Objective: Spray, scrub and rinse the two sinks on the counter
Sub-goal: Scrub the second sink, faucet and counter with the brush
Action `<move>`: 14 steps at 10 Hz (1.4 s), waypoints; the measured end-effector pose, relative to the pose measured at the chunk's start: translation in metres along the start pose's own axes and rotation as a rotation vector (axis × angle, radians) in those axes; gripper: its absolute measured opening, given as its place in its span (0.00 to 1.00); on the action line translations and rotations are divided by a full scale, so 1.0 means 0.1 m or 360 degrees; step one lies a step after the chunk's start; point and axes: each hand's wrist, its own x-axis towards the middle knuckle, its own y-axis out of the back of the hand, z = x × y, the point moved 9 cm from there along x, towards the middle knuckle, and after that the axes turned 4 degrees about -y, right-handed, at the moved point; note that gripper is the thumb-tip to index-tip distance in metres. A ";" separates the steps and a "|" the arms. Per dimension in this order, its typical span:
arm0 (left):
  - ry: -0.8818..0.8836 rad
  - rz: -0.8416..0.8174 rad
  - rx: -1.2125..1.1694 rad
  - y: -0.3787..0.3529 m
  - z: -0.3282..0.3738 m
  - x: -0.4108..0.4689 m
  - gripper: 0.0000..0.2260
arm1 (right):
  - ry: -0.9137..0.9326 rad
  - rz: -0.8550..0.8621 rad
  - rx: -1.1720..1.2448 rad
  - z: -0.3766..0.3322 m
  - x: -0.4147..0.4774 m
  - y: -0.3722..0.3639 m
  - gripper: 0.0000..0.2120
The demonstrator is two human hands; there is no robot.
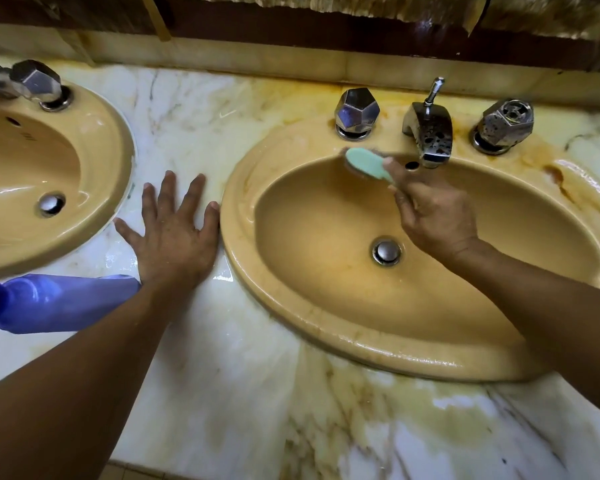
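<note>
Right hand (pixel 433 216) grips a mint-green plastic brush (pixel 364 162) at the back rim of the ochre oval sink (pixel 291 322). Left hand (pixel 174 237), splayed flat, presses the white marble counter (pixel 222 358).

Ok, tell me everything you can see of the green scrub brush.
The scrub brush has a mint-green, plastic-looking oval back and a short handle. Dark bristles barely show under its head. The right hand grips the handle, thumb on top. The head is tilted, bristles down against the back inner wall of the right sink, just left of the faucet spout and below the left knob.
</note>
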 end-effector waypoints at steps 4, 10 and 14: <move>0.0020 0.0019 0.0024 -0.02 -0.02 0.02 0.25 | -0.0010 -0.0969 -0.0042 -0.07 -0.29 -0.76 0.21; 0.0026 0.0008 0.0021 -0.01 -0.01 0.01 0.25 | -0.0149 -0.1191 -0.0029 -0.09 -0.24 -0.65 0.18; 0.0031 0.0010 0.0004 0.00 -0.01 0.00 0.25 | -0.0576 -0.1282 0.0494 -0.52 -0.55 -0.68 0.13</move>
